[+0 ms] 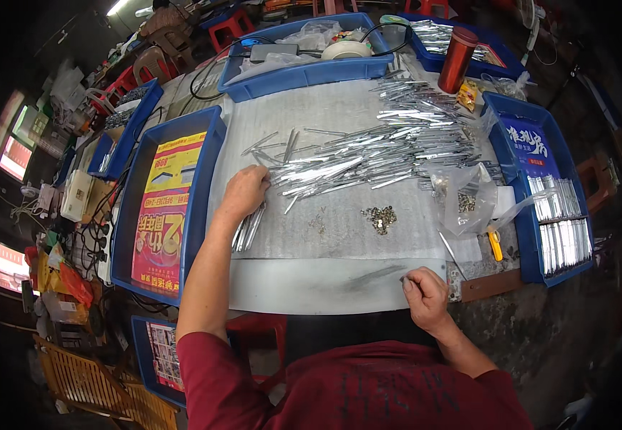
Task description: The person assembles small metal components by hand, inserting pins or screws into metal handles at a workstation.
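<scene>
My left hand [247, 190] is at the left end of a spread pile of thin silver metal strips [389, 147], its fingers bent downward and pressed together. The back of the hand hides what its fingertips hold, if anything. More strips [249, 228] lie in a bundle just below that hand. Over the near edge of the pale work mat [311, 283], my right hand [426, 297] is closed, thumb against curled fingers; a small dark spot shows at the fingertips, too small to name. A little heap of small brassy metal pieces [379, 220] lies on the mat between my hands.
Blue trays stand around the table: one with printed sheets [164, 208] left, one with stacked strips [563, 222] right, one with bags and a bowl [307, 72] behind. A clear plastic bag [465, 201], yellow-handled cutter [495, 245] and red flask [458, 59] sit on the right.
</scene>
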Available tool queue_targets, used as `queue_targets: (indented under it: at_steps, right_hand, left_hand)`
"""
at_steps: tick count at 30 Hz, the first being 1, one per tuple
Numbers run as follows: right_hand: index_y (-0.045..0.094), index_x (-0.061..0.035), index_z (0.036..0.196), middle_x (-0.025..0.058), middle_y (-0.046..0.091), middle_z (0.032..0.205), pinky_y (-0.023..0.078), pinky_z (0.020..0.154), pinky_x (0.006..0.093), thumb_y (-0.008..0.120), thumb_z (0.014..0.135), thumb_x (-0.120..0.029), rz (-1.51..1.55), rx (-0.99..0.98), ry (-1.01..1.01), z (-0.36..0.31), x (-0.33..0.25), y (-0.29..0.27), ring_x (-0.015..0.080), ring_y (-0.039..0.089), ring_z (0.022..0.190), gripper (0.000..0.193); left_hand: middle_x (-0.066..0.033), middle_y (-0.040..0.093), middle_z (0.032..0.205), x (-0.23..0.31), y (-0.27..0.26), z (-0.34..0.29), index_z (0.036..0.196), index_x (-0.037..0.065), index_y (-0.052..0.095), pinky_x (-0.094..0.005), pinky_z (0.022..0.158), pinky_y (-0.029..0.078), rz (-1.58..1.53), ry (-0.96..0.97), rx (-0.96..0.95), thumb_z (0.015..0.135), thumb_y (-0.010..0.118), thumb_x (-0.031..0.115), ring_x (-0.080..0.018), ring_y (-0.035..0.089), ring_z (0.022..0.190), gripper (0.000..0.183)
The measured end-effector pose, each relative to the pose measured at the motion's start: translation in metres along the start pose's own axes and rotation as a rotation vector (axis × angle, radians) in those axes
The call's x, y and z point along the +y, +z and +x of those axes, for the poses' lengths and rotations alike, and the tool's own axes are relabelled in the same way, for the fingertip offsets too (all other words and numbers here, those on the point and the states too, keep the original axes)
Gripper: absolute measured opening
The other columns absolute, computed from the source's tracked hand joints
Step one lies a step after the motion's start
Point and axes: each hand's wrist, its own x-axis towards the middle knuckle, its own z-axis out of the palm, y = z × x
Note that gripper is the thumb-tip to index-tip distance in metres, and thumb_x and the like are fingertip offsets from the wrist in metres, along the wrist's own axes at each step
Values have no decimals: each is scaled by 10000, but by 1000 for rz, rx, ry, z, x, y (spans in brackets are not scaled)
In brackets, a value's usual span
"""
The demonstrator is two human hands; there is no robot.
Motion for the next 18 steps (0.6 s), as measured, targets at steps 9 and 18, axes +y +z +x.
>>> queue_targets:
  at_steps: [9, 18]
  right_hand:
    - [516, 23, 748, 123, 505, 620, 377, 485, 311, 550, 737, -12, 10, 0, -9, -1, 2, 1, 243, 484, 525, 50]
    - [518, 25, 745, 131, 515, 629, 386, 492, 317, 547, 735, -18, -19, 4, -24, -1, 3, 1, 255, 499, 539, 53]
  left_hand:
    - [-195, 538, 739, 8, -6, -13, 805, 1, 486, -381, 678, 407, -143, -93, 140, 759, 517, 37, -358, 524, 771, 66]
    - [-196, 530, 844, 41, 1, -36, 888, 0, 448, -411, 701, 414, -156, 113, 40, 759, 557, 100, -357, 515, 816, 197]
